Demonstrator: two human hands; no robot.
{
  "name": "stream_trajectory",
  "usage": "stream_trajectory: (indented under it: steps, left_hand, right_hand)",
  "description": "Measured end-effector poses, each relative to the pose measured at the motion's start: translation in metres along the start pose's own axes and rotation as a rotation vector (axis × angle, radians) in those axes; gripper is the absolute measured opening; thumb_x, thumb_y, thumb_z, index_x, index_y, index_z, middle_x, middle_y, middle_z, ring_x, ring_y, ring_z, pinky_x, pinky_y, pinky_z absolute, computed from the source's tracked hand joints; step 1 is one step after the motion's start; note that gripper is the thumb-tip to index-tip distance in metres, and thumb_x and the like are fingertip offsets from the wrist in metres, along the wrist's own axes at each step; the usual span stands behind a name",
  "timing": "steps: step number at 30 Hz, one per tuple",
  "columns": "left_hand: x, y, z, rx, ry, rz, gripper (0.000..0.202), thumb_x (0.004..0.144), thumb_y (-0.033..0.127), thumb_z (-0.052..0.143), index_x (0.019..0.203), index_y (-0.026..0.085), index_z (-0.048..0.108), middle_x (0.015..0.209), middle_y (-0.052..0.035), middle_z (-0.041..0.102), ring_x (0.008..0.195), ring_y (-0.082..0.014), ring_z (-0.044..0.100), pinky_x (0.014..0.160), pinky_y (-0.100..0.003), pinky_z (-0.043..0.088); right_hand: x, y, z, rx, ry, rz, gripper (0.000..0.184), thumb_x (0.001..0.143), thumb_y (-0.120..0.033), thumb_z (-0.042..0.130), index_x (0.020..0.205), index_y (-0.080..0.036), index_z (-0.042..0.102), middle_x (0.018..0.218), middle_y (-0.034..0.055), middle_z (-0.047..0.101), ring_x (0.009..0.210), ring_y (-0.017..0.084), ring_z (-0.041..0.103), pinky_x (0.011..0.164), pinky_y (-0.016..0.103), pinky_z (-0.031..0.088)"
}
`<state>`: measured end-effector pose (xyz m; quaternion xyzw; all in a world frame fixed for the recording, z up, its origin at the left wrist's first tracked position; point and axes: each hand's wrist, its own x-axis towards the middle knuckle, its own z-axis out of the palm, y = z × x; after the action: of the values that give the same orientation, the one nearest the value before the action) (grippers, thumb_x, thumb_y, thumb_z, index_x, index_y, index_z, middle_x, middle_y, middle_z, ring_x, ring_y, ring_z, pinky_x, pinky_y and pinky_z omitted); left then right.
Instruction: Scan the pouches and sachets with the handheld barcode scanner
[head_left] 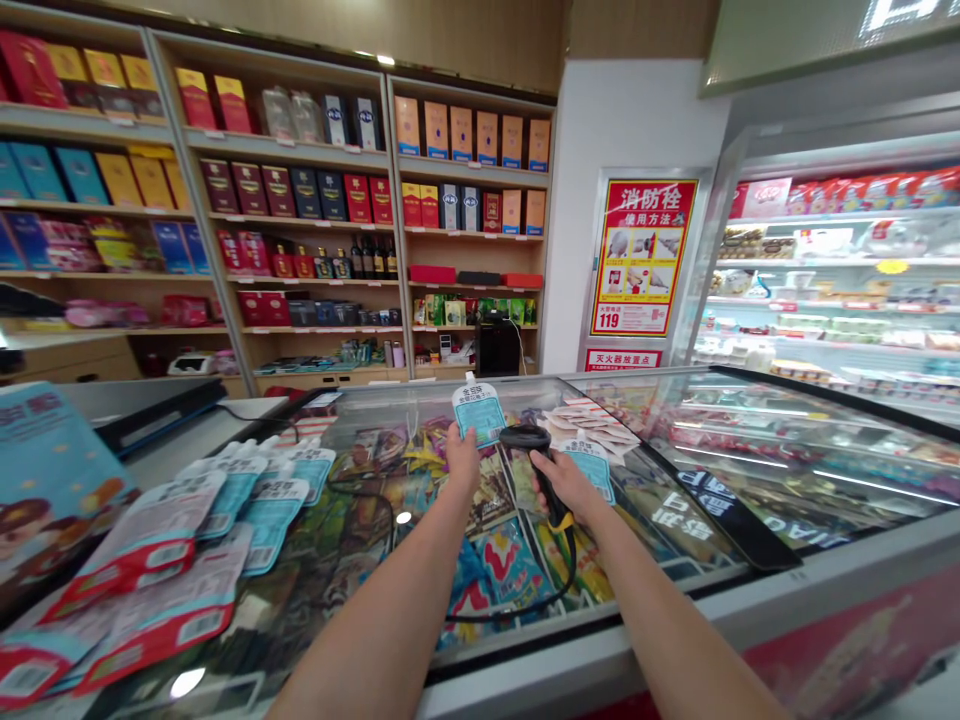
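Left hand: my left hand (463,462) has its thumb and fingers pinched together on the lower left edge of a pouch.
Pouch: the pouch (477,405) stands roughly upright above the freezer glass, spout up, printed face towards me.
Pouch feel: I'd judge it light, soft and a bit slick, liable to fold if gripped in the middle; an edge or the stiff spout should give the surest hold.
Right hand: my right hand (553,480) is wrapped round the grip of a scanner; I cannot tell whether a finger presses the trigger.
Scanner: the scanner (523,437) has its nose just beside the pouch's lower right corner; it looks rigid, best held by its handle.
Cable: a black cable (574,570) loops from the handle's base and away to my left.
Beside my right hand: a spare pouch (592,465) lies flat, with white packets (592,425) fanned out beyond.
Left pile: blue pouches (266,515) and red pouches (180,560) overlap.
Freezer: the freezer (675,625) shows colourful packs (510,560) under its glass.
Wall: a poster (645,257).
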<state>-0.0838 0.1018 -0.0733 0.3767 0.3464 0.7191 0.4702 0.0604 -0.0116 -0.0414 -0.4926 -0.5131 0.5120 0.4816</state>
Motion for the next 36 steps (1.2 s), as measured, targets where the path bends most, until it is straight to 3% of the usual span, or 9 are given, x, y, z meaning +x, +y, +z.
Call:
stream_trajectory:
  steps: [6,14,20,24,27,30,33,36]
  left_hand:
    - [0.003,-0.004,-0.005,0.148,0.035,-0.003,0.022,0.077,0.022,0.047,0.099,0.02,0.05,0.08,0.0009,0.062,0.064,-0.0092,0.059,0.063,-0.023,0.051]
    - [0.012,-0.016,-0.009,0.06,0.048,0.035,0.023,0.074,0.019,0.049,0.097,0.018,0.051,0.079,0.0014,0.062,0.065,-0.0092,0.059,0.069,-0.027,0.052]
    - [0.007,-0.007,-0.009,0.057,0.097,-0.034,0.023,0.072,0.014,0.048,0.094,0.015,0.053,0.075,0.0007,0.062,0.06,-0.0086,0.057,0.067,-0.026,0.051]
    - [0.008,0.007,-0.017,0.065,0.149,-0.043,0.019,0.07,0.014,0.049,0.088,0.013,0.056,0.071,-0.0004,0.061,0.059,-0.0092,0.057,0.063,-0.024,0.05]
    - [0.011,0.024,-0.039,0.135,0.196,-0.018,0.019,0.07,0.02,0.053,0.087,0.013,0.058,0.071,-0.0009,0.062,0.061,-0.0112,0.059,0.061,-0.024,0.049]
    - [0.014,0.047,-0.074,0.231,0.249,0.032,0.021,0.069,0.025,0.056,0.087,0.014,0.059,0.071,-0.0012,0.063,0.063,-0.0127,0.06,0.061,-0.025,0.049]
    - [0.015,0.075,-0.116,0.333,0.296,0.09,0.019,0.07,0.024,0.054,0.086,0.014,0.059,0.073,-0.0019,0.064,0.065,-0.0136,0.06,0.063,-0.026,0.049]
    - [0.013,0.109,-0.158,0.447,0.338,0.186,0.019,0.072,0.022,0.049,0.087,0.015,0.059,0.08,-0.0037,0.066,0.072,-0.0149,0.061,0.07,-0.028,0.05]
  right_hand:
    - [0.0,0.002,-0.001,0.011,0.021,-0.012,0.035,0.075,-0.053,0.056,0.079,-0.021,0.042,0.049,-0.0068,0.051,0.034,0.009,0.045,0.033,0.02,0.039]
    - [-0.002,0.001,0.0,-0.016,0.008,0.006,0.037,0.072,-0.052,0.061,0.085,-0.021,0.045,0.051,-0.007,0.052,0.035,0.009,0.045,0.033,0.021,0.04]
    - [0.002,0.009,0.005,0.024,0.01,0.041,0.028,0.079,-0.048,0.056,0.08,-0.021,0.046,0.049,-0.0044,0.053,0.034,0.01,0.046,0.033,0.022,0.04]
    - [0.011,0.016,0.019,0.097,0.011,0.074,0.031,0.081,-0.051,0.052,0.075,-0.021,0.045,0.048,-0.0038,0.052,0.032,0.01,0.043,0.032,0.023,0.039]
    - [0.013,0.012,0.04,0.126,-0.047,0.068,0.032,0.08,-0.053,0.053,0.075,-0.022,0.047,0.049,-0.0037,0.053,0.033,0.011,0.044,0.034,0.023,0.039]
    - [0.012,0.004,0.07,0.104,-0.136,0.074,0.038,0.079,-0.056,0.052,0.067,-0.021,0.047,0.045,-0.0025,0.051,0.033,0.011,0.045,0.035,0.023,0.039]
    - [0.014,-0.004,0.111,0.1,-0.206,0.068,0.041,0.08,-0.056,0.051,0.061,-0.02,0.046,0.043,-0.0024,0.048,0.032,0.01,0.044,0.034,0.023,0.039]
    - [0.017,-0.01,0.158,0.116,-0.261,0.074,0.036,0.082,-0.053,0.05,0.067,-0.02,0.046,0.045,-0.0036,0.051,0.031,0.009,0.043,0.032,0.022,0.038]
